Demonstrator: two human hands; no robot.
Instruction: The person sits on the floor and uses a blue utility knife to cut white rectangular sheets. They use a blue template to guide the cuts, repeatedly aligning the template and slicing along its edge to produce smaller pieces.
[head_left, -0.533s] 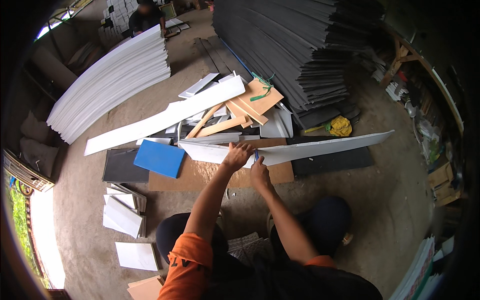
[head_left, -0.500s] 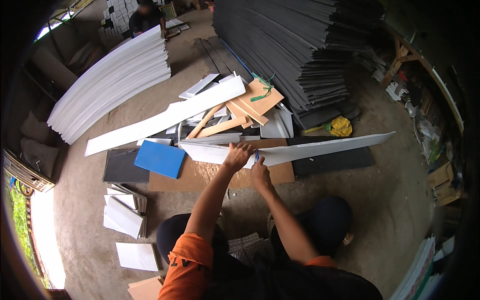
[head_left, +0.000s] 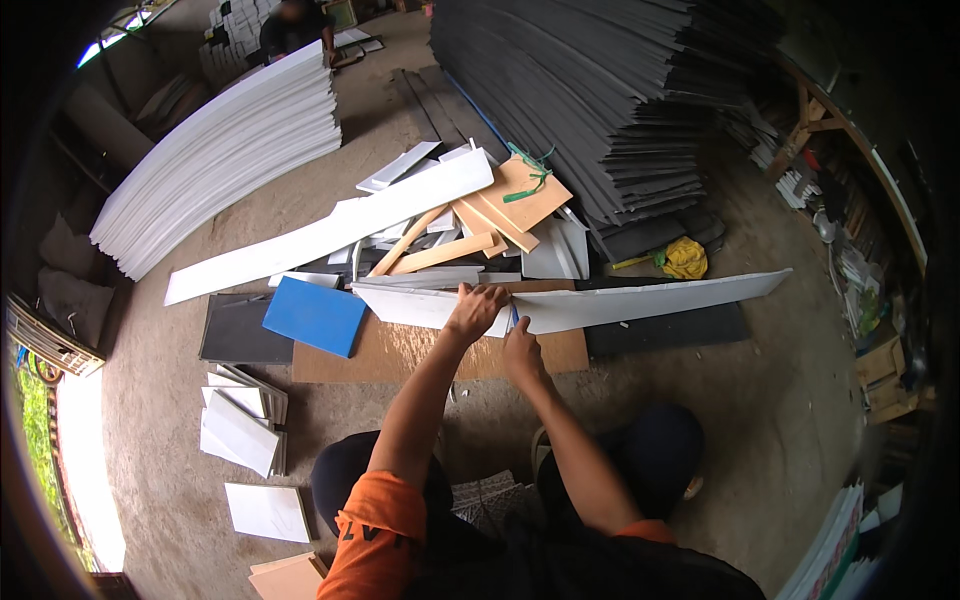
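Your right hand (head_left: 521, 350) is closed round a slim blue tool (head_left: 515, 315), set against the long white strip (head_left: 655, 300), which lies tilted across the far edge of the brown board (head_left: 385, 352) and runs well past its right end. Your left hand (head_left: 477, 310) has its fingers bent over the strip's upper edge, just beside the tool; whether its thumb pinches from behind, you can't tell from here. The work on this strip looks partway along: a break seems to show at the tool, but your hands hide whether it goes right through, and the length to the right looks whole. What looks finished is the stack of small white pieces (head_left: 243, 425) left of the board and nearer you, with a single white piece (head_left: 268, 511) closer still. Beyond the board, another white strip (head_left: 330, 237) lies over the offcuts (head_left: 440, 254), seemingly left undivided.
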